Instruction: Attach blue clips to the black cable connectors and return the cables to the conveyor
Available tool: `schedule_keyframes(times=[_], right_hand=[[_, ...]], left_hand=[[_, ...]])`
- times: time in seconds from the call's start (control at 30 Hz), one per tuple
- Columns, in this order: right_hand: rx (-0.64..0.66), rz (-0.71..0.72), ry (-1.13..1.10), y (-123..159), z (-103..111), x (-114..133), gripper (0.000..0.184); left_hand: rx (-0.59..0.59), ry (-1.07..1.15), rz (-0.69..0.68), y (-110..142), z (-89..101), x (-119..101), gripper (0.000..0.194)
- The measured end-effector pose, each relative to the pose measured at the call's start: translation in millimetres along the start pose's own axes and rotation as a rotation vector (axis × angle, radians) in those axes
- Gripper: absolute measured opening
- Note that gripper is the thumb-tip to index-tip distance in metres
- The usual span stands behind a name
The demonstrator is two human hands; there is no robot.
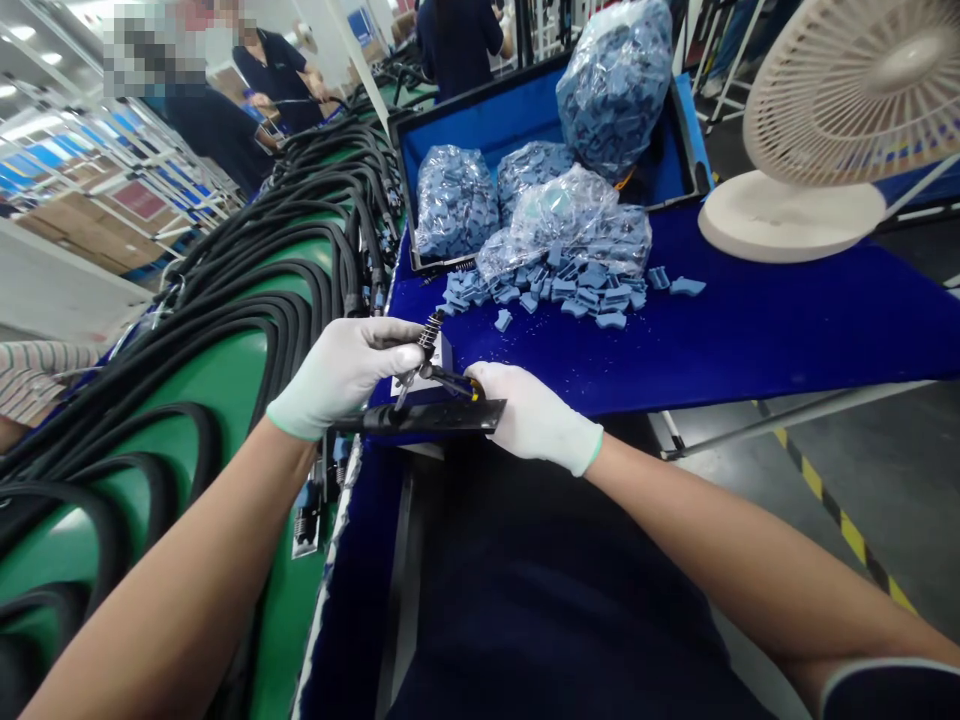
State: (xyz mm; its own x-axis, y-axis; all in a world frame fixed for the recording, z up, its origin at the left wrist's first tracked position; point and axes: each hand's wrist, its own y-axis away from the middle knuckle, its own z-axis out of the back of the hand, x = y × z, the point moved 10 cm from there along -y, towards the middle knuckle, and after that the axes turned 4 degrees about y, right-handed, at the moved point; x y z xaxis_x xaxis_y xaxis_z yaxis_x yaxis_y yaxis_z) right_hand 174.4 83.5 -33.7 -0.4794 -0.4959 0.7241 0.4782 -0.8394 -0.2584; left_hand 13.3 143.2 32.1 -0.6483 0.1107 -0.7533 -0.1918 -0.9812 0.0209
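Observation:
My left hand (341, 375), in a white glove, is closed with thumb and fingers pinched on a metal coil spring (430, 333) on a thin rod. My right hand (536, 415), also gloved, is wrapped round a pair of pliers (450, 378) with a bit of yellow on the handle. The pliers' jaws point left and meet the metal fitting below the spring; whether they grip it I cannot tell. A black strip-like part (442, 415) runs between both hands, just under the pliers. Behind the hands stands a small white block (442, 352), partly hidden.
Loose blue plastic clips (577, 290) and clear bags of them (456, 200) lie on the blue tabletop (787, 320), partly in a black-rimmed bin (517, 100). A beige fan (791, 215) stands right. Black hoses (300, 270) cover the green bench (210, 370) left. Several people work behind.

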Motion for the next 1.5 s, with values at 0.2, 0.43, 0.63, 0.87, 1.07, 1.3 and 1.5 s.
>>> schedule_keyframes(times=[0.2, 0.43, 0.63, 0.87, 1.07, 1.3, 1.5], right_hand=[[0.021, -0.049, -0.006, -0.4, -2.0, -2.1, 0.016], [-0.010, -0.015, 0.245, -15.1, -22.2, -19.9, 0.005], [0.012, -0.069, 0.365, -23.9, -19.4, -23.0, 0.010], [0.128, 0.012, 0.577, -14.6, 13.0, -24.2, 0.029], [0.086, 0.026, -0.155, 9.4, 15.1, -8.3, 0.071], [-0.137, -0.317, -0.947, 18.1, -7.9, -35.6, 0.036], [-0.068, -0.242, -0.884, 10.7, -1.2, -27.6, 0.058]], left_hand=[[-0.058, -0.165, -0.059, 8.4, 1.3, -13.1, 0.042], [-0.092, -0.230, -0.052, 12.8, 2.8, -7.5, 0.046], [-0.123, -0.212, -0.072, 9.9, 6.8, -5.8, 0.043], [-0.077, 0.308, 0.104, 4.4, -13.1, 17.1, 0.038], [-0.067, 0.318, 0.079, 12.9, -21.3, 2.3, 0.035], [0.174, -0.029, -0.198, 31.9, -52.2, -29.7, 0.033], [0.103, -0.218, -0.455, 45.5, -63.4, -41.1, 0.028]])
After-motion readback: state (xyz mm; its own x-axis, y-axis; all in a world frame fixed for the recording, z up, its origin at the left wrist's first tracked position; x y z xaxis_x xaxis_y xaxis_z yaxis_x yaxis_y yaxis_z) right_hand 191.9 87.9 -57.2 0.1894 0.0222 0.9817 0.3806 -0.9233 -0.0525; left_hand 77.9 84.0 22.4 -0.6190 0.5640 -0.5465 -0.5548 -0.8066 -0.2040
